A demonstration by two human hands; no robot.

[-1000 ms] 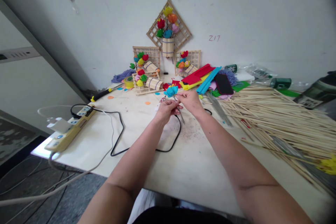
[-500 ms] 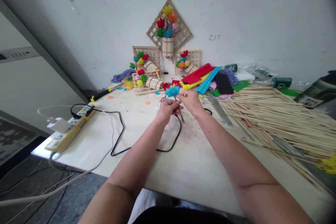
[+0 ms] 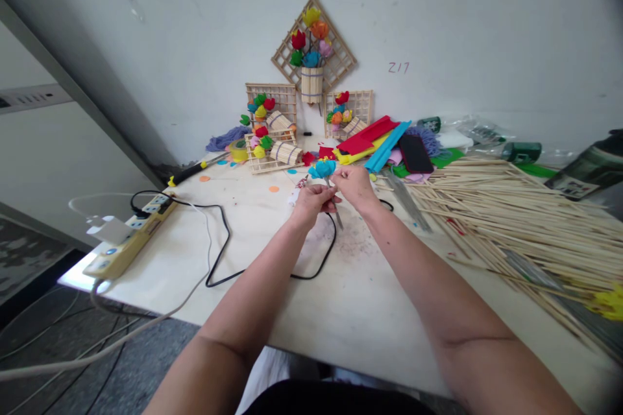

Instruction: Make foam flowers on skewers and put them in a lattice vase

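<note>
A blue paper flower [image 3: 322,168] with a yellow centre stands upright over the middle of the table. My left hand [image 3: 313,202] is closed around its thin grey stem [image 3: 339,218], which sticks out below the fingers. At the flower's right edge my right hand [image 3: 355,185] is closed in a pinch on its petals. The exact spot under those fingertips is too small to make out. Just behind the flower lie red paper pieces [image 3: 326,153]. A small red-and-white item [image 3: 301,183] is partly hidden beside my left hand.
Many thin wooden sticks [image 3: 506,207] cover the right side, near a phone [image 3: 415,155] and coloured paper rolls [image 3: 372,139]. Stick lattices with paper flowers [image 3: 272,110] lean at the back. A power strip [image 3: 129,240] lies left; a black cable [image 3: 221,227] crosses the table.
The blue flower has turned and shifted very slightly to the right between my fingers. Both hands keep almost the same position and grip.
</note>
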